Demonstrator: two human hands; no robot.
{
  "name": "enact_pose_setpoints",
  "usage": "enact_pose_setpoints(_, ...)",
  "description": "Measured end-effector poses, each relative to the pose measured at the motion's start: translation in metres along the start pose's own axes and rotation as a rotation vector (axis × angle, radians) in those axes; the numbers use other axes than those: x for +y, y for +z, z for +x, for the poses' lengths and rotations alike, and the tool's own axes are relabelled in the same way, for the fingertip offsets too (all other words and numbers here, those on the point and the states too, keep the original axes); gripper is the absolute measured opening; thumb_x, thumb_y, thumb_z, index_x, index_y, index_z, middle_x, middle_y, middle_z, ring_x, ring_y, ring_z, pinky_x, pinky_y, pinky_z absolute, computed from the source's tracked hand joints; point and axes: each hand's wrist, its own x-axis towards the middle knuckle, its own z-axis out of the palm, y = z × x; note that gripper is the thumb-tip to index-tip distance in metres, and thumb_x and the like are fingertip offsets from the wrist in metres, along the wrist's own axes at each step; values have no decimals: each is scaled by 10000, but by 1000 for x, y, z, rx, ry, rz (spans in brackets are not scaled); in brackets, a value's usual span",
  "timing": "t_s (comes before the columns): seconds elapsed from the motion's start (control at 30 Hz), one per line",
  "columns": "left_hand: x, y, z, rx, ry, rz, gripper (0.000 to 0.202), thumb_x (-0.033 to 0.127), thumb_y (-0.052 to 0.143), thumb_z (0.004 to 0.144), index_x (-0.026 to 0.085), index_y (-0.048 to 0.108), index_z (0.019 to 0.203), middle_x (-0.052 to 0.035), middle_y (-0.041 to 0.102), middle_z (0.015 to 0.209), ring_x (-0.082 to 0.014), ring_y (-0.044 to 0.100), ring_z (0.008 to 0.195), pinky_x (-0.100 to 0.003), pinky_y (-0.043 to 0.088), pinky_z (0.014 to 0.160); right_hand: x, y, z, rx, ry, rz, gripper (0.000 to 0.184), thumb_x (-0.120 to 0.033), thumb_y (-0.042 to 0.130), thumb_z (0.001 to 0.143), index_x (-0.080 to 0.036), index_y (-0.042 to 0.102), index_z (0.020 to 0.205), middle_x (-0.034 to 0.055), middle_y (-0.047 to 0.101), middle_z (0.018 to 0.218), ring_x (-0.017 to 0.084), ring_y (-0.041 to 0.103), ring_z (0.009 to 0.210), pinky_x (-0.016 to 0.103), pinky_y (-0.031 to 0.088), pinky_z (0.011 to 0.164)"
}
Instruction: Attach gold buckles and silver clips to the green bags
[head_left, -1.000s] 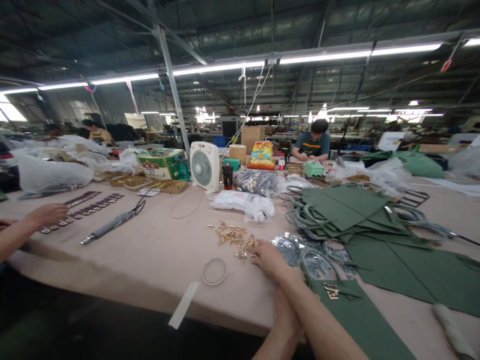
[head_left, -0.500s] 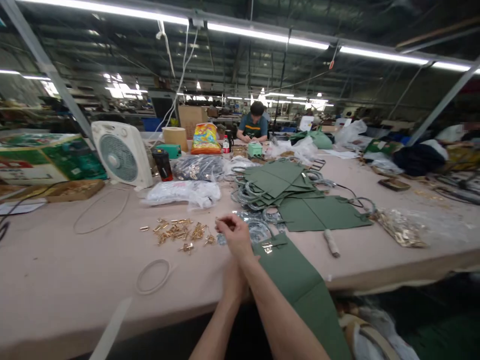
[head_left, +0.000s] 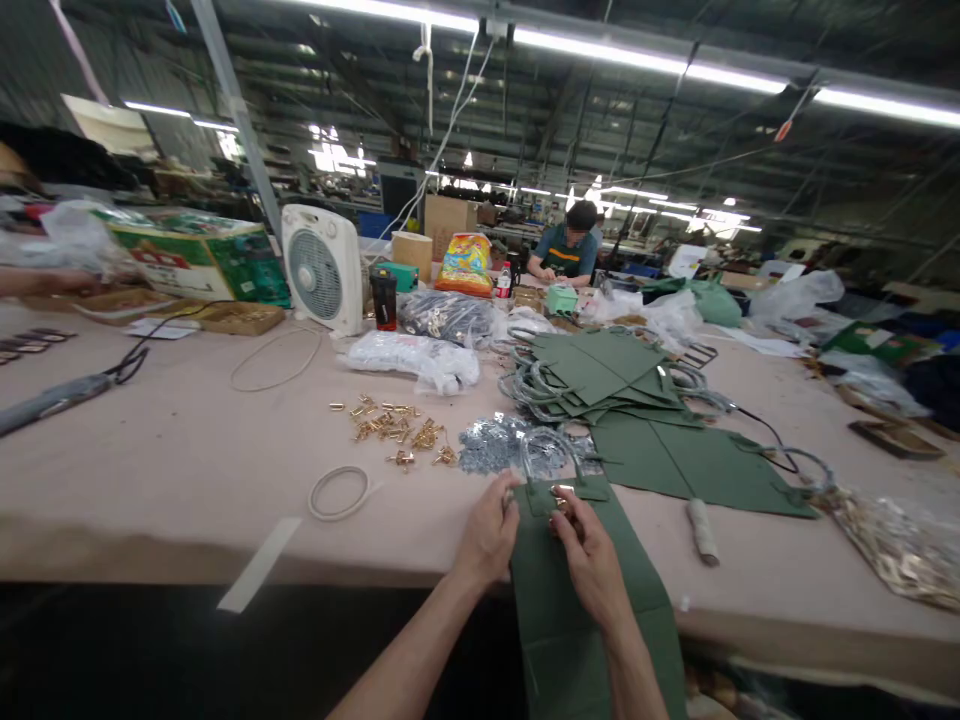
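Two grips clenched: left hand (head_left: 487,535) on green bag (head_left: 562,620), right hand (head_left: 589,570) on brass fitting (head_left: 559,497).

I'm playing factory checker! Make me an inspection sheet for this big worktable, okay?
surface: long pale pink table, covered with parts
job's things: dark green fabric bag with a looped grey handle; loose pile of small gold metal fittings; stack of flat green bags
clutter: white plastic bag; white box fan; ring of white tape
grippers: bare left hand and bare right hand pinch the bag's top tab
cables: thin black cable lying on the table's right side
surroundings: co-worker seated at the far end; long strip lights overhead
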Motion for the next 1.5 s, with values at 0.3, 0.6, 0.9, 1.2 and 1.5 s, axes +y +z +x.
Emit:
enact_pose_setpoints(0.3, -12, -18, 10, -93, -208, -553, 572, 301, 752, 811, 150, 631, 1349, -135, 743, 1264, -283, 707, 1144, -438, 533, 1053, 6, 16, 2, -25, -39, 2, 405, -518, 593, 969, -201, 748, 1169, 99, 720, 1062, 217, 676, 886, 337, 564, 816)
enact_pose_setpoints(0.6, -8, -21, 12, -136, -235, -614, 522, 344, 791, 799, 166, 701, 1282, -112, 759, 1204, -265, 712, 1071, -409, 539, 1014, 11, 24, 1, 20, 38, 52, 415, -504, 671, 920, -203, 759, 1191, 98, 747, 1114, 233, 700, 943, 343, 560, 843)
enact_pose_setpoints(0.9, -13, -22, 12, -156, -217, -624, 497, 373, 827, 793, 159, 726, 1230, -120, 758, 1196, -273, 703, 1069, -398, 522, 1009, 5, 29, 2, 43, 14, 48, 411, -498, 694, 901, -192, 775, 1162, 100, 752, 1060, 221, 694, 910, 317, 556, 800)
enact_pose_setpoints(1.2, -17, -19, 12, -172, -221, -686, 503, 381, 850, 784, 166, 731, 1223, -121, 763, 1193, -269, 718, 1045, -388, 536, 987, 0, 37, 2, 82, 101, 180, 400, -492, 773, 821, -159, 764, 1042, 72, 760, 845, 185, 693, 708, 280, 570, 655)
enact_pose_setpoints(1.5, -13, -21, 10, -162, -206, -611, 431, 359, 812, 801, 153, 758, 1175, -98, 790, 1068, -241, 722, 960, -339, 554, 907, -3, 38, 6, 68, 147, 169, 425, -516, 790, 783, -141, 771, 982, 68, 747, 774, 179, 658, 637, 275, 538, 596)
